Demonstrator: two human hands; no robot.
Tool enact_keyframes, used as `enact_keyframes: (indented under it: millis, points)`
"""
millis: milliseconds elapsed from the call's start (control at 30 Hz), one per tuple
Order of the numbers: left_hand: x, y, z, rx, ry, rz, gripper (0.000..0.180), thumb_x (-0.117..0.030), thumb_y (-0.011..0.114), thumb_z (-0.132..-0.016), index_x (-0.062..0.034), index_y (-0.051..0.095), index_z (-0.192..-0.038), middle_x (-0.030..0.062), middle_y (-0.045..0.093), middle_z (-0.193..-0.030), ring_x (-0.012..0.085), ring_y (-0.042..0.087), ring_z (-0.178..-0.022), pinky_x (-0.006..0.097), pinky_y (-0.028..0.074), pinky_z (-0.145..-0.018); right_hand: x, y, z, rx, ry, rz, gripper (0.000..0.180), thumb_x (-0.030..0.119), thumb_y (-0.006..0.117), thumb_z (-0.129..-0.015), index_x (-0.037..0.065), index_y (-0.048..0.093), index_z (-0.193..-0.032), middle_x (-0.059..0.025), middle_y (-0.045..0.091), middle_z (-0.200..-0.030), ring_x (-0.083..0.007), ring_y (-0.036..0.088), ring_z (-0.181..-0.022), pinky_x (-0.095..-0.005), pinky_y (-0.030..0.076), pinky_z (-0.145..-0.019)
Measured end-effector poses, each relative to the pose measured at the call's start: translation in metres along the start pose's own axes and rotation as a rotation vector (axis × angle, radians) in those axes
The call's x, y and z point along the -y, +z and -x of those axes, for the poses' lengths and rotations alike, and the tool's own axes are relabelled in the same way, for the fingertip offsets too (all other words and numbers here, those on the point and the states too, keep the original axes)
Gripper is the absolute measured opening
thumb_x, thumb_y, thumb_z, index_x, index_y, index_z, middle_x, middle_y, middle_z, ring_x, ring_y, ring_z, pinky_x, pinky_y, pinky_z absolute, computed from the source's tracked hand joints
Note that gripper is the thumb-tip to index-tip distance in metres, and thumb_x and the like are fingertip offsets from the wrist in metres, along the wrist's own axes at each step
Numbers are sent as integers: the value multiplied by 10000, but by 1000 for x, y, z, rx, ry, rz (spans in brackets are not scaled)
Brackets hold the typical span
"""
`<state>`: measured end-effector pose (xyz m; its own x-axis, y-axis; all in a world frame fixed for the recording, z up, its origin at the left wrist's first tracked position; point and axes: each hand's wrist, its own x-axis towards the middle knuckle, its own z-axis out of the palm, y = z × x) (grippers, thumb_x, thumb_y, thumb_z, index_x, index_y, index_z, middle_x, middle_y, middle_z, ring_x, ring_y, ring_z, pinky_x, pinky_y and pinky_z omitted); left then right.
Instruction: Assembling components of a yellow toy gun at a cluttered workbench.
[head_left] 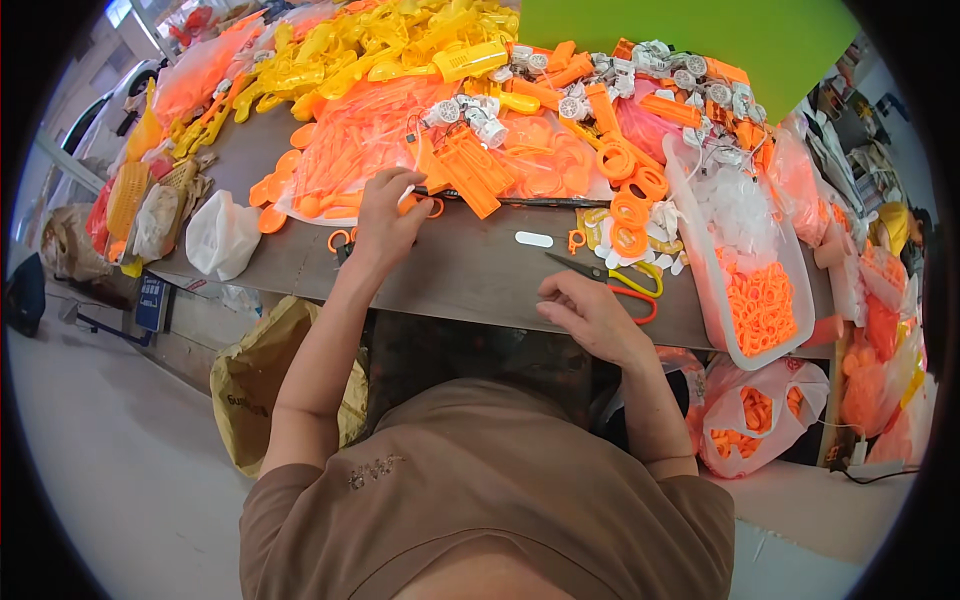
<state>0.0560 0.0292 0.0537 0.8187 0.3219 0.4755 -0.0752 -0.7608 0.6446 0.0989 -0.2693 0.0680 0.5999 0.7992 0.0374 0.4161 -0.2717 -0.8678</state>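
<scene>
At nine o'clock from the left hand [388, 225], a crumpled white plastic bag [222, 238] is standing on the dark grey table [450, 270]; the hand's fingers are curling close about a small white strip-like piece [409, 191], grip or mere touch: cannot tell. Blocky orange plastic housing [470, 168] is lying at that hand's two o'clock. Right hand [592, 315] is hovering or resting by the table edge (contact unclear), fingers half bent, released, with yellow-and-red-handled scissors [607, 274] lying open at its one o'clock and a long translucent plastic tub [707, 290] standing at three.
</scene>
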Motion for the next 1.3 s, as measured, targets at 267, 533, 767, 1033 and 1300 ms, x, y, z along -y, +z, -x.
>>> enact_keyframes:
  millis: [267, 533, 767, 1033, 1300]
  points:
    - [34, 18, -87, -73, -18, 10, 413, -162, 688, -747, -29, 588, -1125, 168, 564, -1115, 307, 524, -1059, 377, 428, -909, -3, -9, -90, -163, -80, 150, 214, 164, 602, -853, -4, 538, -969, -90, 577, -821, -155, 560, -704, -285, 463, -652]
    - [47, 31, -138, 110, 44, -215, 502, -197, 679, -767, -111, 530, -1238, 159, 561, -1188, 349, 506, -1103, 439, 410, -940, -20, -28, -201, -353, -92, 471, 366, 219, 604, -828, 16, 502, -1115, -216, 541, -1088, -361, 526, -1027, -429, 450, -843]
    - [44, 39, -152, 399, 122, -415, 504, 4, 608, -718, -130, 558, -1202, 144, 609, -1082, 341, 547, -1010, 413, 448, -891, -16, -21, -225, -196, 51, 565, 411, 280, 615, -837, 22, 525, -1145, -186, 541, -1127, -338, 497, -1078, -414, 412, -902]
    - [28, -10, -156, -78, -163, 663, 409, -90, 688, -779, -7, 543, -1152, 92, 625, -1041, 158, 588, -920, 297, 462, -787, -6, -37, -217, -373, -171, 307, 401, 256, 622, -842, 13, 536, -1150, -130, 565, -1118, -254, 518, -1059, -363, 426, -899]
    - [-2, -34, -135, 91, -238, 1250, 386, -43, 615, -845, 62, 479, -1191, 127, 615, -1038, 193, 606, -944, 325, 492, -802, 41, -22, -213, -236, -169, -458, 435, 266, 578, -896, 3, 500, -1233, -68, 581, -1099, -139, 545, -981, -275, 447, -834]
